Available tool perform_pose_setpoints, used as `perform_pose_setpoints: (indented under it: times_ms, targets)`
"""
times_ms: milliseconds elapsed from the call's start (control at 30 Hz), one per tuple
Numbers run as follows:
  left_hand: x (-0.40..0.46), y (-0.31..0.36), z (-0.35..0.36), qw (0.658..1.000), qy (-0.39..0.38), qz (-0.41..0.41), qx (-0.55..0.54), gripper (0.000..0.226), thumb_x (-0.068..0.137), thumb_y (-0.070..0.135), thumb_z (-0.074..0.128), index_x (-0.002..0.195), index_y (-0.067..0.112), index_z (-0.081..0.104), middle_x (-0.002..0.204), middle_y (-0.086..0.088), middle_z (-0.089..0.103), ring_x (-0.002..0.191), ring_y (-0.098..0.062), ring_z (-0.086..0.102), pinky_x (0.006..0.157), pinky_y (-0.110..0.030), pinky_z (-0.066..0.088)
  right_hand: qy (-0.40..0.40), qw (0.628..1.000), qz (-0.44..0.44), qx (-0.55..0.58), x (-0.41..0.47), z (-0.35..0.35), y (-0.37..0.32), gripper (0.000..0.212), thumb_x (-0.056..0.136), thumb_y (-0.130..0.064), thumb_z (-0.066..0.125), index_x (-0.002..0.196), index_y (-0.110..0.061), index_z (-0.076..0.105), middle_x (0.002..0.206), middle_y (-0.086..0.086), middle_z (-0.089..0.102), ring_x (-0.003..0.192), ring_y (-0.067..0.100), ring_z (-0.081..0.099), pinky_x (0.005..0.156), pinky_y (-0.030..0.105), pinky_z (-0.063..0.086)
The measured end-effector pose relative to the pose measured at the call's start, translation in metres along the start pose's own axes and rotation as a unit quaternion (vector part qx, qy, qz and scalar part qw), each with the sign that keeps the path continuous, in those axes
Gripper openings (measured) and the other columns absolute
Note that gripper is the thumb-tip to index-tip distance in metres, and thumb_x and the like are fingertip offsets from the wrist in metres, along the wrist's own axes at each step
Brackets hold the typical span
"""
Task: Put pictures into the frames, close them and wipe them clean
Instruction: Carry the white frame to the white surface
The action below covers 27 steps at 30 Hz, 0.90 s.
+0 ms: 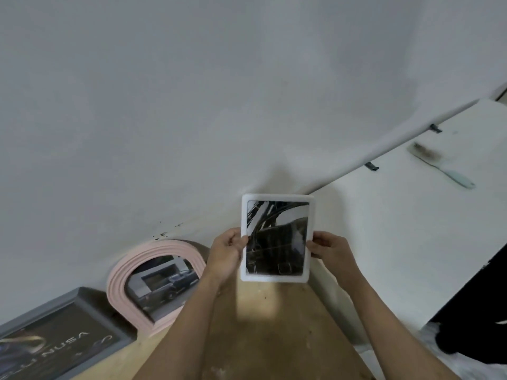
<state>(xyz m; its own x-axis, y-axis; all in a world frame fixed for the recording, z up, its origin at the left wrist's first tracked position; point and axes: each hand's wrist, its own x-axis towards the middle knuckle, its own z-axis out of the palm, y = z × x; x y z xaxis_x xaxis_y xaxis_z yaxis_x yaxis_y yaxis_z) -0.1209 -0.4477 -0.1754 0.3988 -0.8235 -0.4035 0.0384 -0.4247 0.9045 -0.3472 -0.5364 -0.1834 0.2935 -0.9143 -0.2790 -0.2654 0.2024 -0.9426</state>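
White frame [277, 278] upright between pinching fingers of left hand [226, 249] and right hand [327, 246], likely being stood against wall [192, 105].

Plain white wall [192, 91] — worn wooden tabletop [274, 325] below

The light is soft and a bit dim. The white frame's glass [276, 239] shines with glare. Edges look bent and blurry.
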Motion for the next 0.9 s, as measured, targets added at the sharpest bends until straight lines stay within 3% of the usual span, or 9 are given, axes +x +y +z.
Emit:
perform_pose_setpoints:
  times_ms: [167,267,333,467,567,633,700,800,900]
  targets:
    - [0.023,-0.003,0.007,0.996,0.028,0.073,0.044,0.019,0.099,0.016,0.058,0.105,0.026,0.073,0.093,-0.007,0.074,0.087,-0.026,0.068,0.087,-0.043,0.055,0.05,0.997,-0.054,-0.038,0.008,0.001,0.003,0.022,0.087,-0.011,0.065,0.093,-0.03,0.074,0.093,-0.007,0.075,0.087,0.01,0.07,0.081,0.029,0.056]
    - [0.033,-0.009,0.013,0.991,0.053,0.107,0.067,0.022,0.101,0.013,0.056,0.111,0.027,0.069,0.093,0.005,0.073,0.084,-0.009,0.067,0.076,-0.016,0.053,0.079,0.986,-0.083,-0.117,0.011,0.007,0.003,0.017,0.087,-0.015,0.065,0.095,-0.026,0.075,0.091,-0.012,0.073,0.081,0.005,0.069,0.077,0.02,0.053]
    - [0.035,-0.019,0.014,0.988,0.076,0.104,0.087,0.023,0.101,0.012,0.055,0.111,0.027,0.068,0.089,0.011,0.072,0.078,0.001,0.066,0.069,-0.008,0.049,0.075,0.977,-0.086,-0.178,0.016,0.013,0.012,0.017,0.088,-0.017,0.064,0.101,-0.022,0.074,0.093,-0.013,0.071,0.082,0.004,0.066,0.076,0.017,0.051]
    - [0.03,-0.049,0.011,0.984,0.099,0.08,0.123,0.024,0.101,0.015,0.055,0.12,0.021,0.068,0.096,0.007,0.073,0.089,-0.009,0.068,0.078,-0.02,0.051,0.04,0.96,-0.049,-0.273,0.023,0.02,0.033,0.022,0.086,-0.03,0.062,0.107,-0.03,0.071,0.098,-0.015,0.073,0.087,0.006,0.067,0.082,0.035,0.057]
    - [0.023,-0.062,0.008,0.982,0.102,0.079,0.142,0.022,0.1,0.014,0.056,0.117,0.019,0.069,0.094,0.006,0.073,0.089,-0.012,0.068,0.074,-0.02,0.048,0.026,0.951,-0.033,-0.306,0.017,0.02,0.036,0.019,0.085,-0.028,0.063,0.102,-0.028,0.072,0.096,-0.012,0.073,0.087,0.009,0.066,0.083,0.035,0.056]
    - [0.018,-0.066,0.006,0.981,0.098,0.074,0.149,0.022,0.1,0.015,0.056,0.118,0.021,0.069,0.091,0.005,0.072,0.085,-0.011,0.068,0.074,-0.021,0.051,-0.013,0.949,-0.025,-0.313,0.012,0.018,0.034,0.018,0.087,-0.026,0.064,0.102,-0.024,0.073,0.095,-0.009,0.074,0.086,0.01,0.066,0.08,0.025,0.053]
    - [0.012,-0.071,0.002,0.979,0.101,0.076,0.161,0.023,0.1,0.017,0.056,0.118,0.022,0.069,0.091,0.004,0.073,0.086,-0.014,0.068,0.08,-0.033,0.056,-0.059,0.945,-0.013,-0.322,0.008,0.016,0.031,0.02,0.088,-0.022,0.064,0.105,-0.02,0.072,0.098,-0.006,0.074,0.087,0.012,0.066,0.08,0.018,0.049]
    - [0.002,-0.079,-0.001,0.977,0.107,0.073,0.172,0.024,0.1,0.017,0.055,0.12,0.023,0.067,0.095,0.003,0.074,0.089,-0.017,0.068,0.086,-0.042,0.056,-0.094,0.939,0.007,-0.331,0.006,0.018,0.027,0.018,0.087,-0.021,0.067,0.104,-0.017,0.071,0.097,-0.002,0.073,0.087,0.016,0.069,0.089,0.032,0.054]
    - [-0.001,-0.082,-0.002,0.975,0.122,0.074,0.169,0.025,0.1,0.015,0.055,0.121,0.022,0.068,0.099,0.003,0.074,0.093,-0.017,0.068,0.089,-0.044,0.055,-0.108,0.94,0.026,-0.323,0.004,0.022,0.024,0.023,0.083,-0.017,0.07,0.106,-0.015,0.07,0.1,0.001,0.073,0.089,0.017,0.069,0.088,0.03,0.053]
